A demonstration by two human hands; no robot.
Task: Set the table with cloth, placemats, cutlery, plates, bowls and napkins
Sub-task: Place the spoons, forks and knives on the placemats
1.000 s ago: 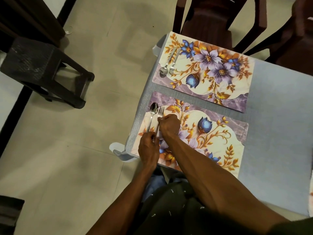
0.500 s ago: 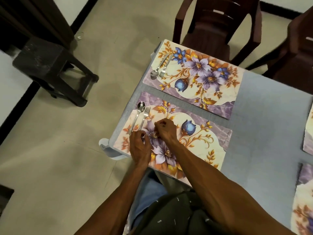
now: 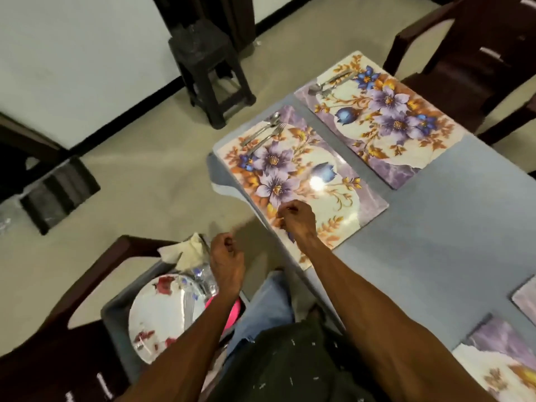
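A spoon (image 3: 262,129) and a fork (image 3: 268,137) lie side by side at the far left end of the near floral placemat (image 3: 342,195). A second spoon and fork pair (image 3: 327,84) lies on the far placemat (image 3: 406,146). Both mats sit on the blue-grey cloth (image 3: 435,242). My right hand (image 3: 297,220) hovers over the near mat's closest corner, fingers loosely curled, holding nothing. My left hand (image 3: 226,264) hangs off the table edge, also loosely curled and holding nothing. A white plate with red flowers (image 3: 161,317) lies in a grey bin (image 3: 116,311) at lower left.
The bin sits on a dark chair (image 3: 72,300) beside me, with folded napkins (image 3: 185,252) and shiny pieces behind the plate. A black stool (image 3: 208,68) stands on the floor beyond. Dark chairs (image 3: 478,53) flank the far side. More placemats (image 3: 499,367) show at lower right.
Both hands have let go of the spoon and fork and drawn back toward me. The view has swung left, bringing the chair with the bin of plates into sight.
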